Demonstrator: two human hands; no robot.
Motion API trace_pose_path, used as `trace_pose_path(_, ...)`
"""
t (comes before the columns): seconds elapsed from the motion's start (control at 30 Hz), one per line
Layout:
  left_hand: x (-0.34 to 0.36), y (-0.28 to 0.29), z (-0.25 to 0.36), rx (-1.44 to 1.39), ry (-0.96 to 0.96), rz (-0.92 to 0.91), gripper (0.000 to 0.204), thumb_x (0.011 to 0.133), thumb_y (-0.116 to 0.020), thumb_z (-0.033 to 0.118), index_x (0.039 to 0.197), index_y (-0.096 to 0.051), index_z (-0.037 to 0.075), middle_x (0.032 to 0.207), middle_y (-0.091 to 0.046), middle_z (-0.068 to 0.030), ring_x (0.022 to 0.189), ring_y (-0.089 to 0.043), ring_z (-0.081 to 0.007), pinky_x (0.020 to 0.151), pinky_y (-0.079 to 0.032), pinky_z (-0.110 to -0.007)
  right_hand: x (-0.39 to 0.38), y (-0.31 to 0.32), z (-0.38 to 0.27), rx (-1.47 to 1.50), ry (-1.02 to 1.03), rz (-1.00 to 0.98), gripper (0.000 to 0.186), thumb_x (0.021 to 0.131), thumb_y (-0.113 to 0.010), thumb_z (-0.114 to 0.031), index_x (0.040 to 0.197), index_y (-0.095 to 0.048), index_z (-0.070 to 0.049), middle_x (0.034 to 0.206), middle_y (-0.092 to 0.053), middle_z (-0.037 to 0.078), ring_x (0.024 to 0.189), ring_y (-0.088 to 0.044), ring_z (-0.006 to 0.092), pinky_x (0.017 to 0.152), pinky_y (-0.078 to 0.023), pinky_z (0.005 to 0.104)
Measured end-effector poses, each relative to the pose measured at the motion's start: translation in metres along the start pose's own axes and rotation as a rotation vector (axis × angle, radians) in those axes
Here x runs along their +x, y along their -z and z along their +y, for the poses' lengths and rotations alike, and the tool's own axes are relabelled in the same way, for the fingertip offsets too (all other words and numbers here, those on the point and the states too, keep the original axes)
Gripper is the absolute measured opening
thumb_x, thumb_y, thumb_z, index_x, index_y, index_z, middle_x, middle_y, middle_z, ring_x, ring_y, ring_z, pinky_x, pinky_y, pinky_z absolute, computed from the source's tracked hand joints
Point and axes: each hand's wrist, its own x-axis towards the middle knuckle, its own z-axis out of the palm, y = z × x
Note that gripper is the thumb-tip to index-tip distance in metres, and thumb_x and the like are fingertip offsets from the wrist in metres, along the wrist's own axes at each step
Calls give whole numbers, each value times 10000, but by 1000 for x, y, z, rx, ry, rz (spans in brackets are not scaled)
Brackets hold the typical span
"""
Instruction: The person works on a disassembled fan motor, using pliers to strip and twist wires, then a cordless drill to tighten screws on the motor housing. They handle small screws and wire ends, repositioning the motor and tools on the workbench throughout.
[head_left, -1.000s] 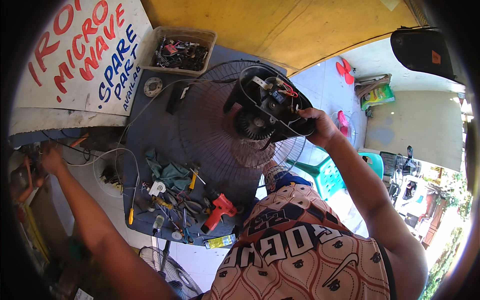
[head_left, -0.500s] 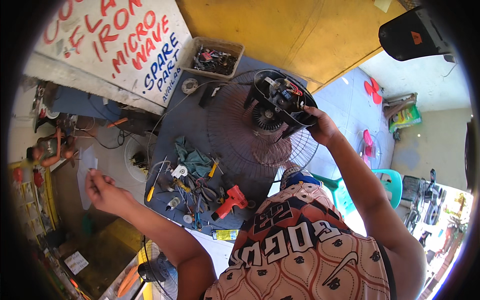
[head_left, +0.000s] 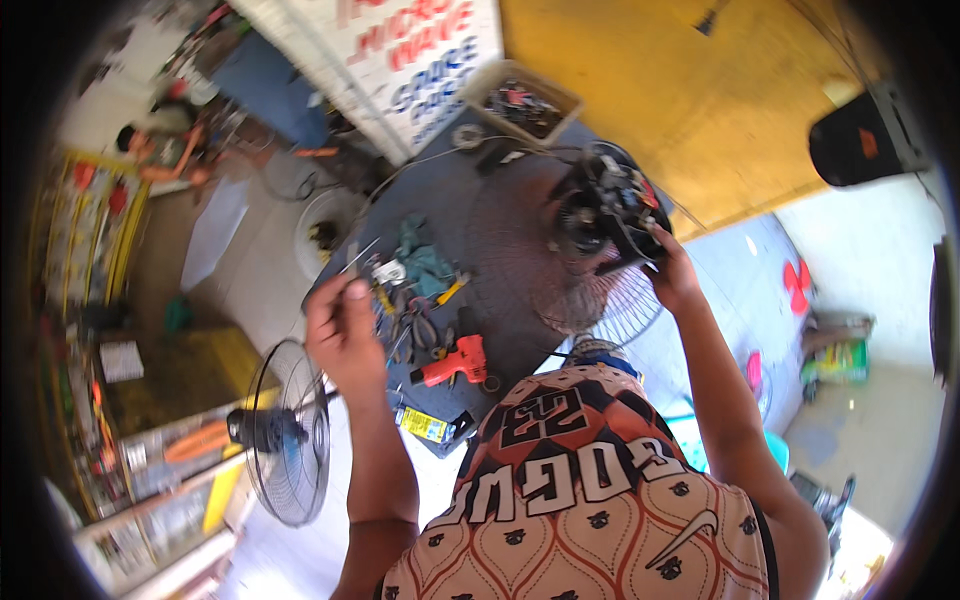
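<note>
A dark, roughly square worktop [head_left: 500, 190] carries a round wire fan guard [head_left: 545, 255] that covers most of its right half and juts past the right edge. On the guard, near the worktop's far right corner, sits a black fan motor housing with exposed wiring [head_left: 603, 212]. The right hand [head_left: 673, 278] grips the housing's near side, fingers curled against it. The left hand [head_left: 345, 330] is raised over the worktop's left edge, its fingertips pinched on a thin metal tool [head_left: 358, 258], too blurred to name. A red drill-shaped tool [head_left: 455, 365] lies by the near edge among scattered hand tools [head_left: 410, 300]. A shallow tray of parts [head_left: 522, 103] sits at the far corner.
</note>
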Motion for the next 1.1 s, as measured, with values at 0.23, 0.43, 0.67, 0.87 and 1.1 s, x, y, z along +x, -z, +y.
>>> trace_pose_path(0.23,-19,10,15,-63,-10,-71,169,1001,-735,74,1143,-688,-4,914,-686,6,769,-557,-24,665,-441,-193,-12,6,-5,-14,26,62,548,966,-694,-485,1412,-577,-190,1362,-633,3,1256,-540,185,1110,-369,422)
trace_pose_path(0.43,-30,16,12,-120,61,-40,184,999,-745,117,1131,-688,2,873,-682,7,738,-563,-33,652,-443,-192,-13,18,-5,-34,45,39,557,958,-707,-483,1411,-573,-187,1336,-636,19,1238,-545,199,1103,-381,425)
trace_pose_path(0.67,-42,24,-6,-346,309,-5,169,1016,-713,168,1106,-657,37,829,-659,-31,638,-527,-65,567,-412,-218,-20,37,5,4,46,55,490,994,-658,-479,1344,-601,-139,1303,-626,44,1221,-543,222,1035,-408,408)
trace_pose_path(0.87,-55,24,-20,-400,460,-16,141,1025,-694,177,1081,-630,64,816,-637,-27,619,-525,-77,542,-403,-226,-43,41,28,-67,24,144,568,1042,-583,-455,1490,-503,-117,1355,-595,80,1238,-565,243,1008,-456,411)
trace_pose_path(1.1,-64,9,-12,-290,403,-71,149,1006,-722,146,1068,-616,62,824,-640,-30,632,-541,-81,561,-441,-231,-103,-46,45,-399,63,-46,320,991,-660,-258,1259,-667,-84,1077,-670,-9,997,-611,121,879,-477,312)
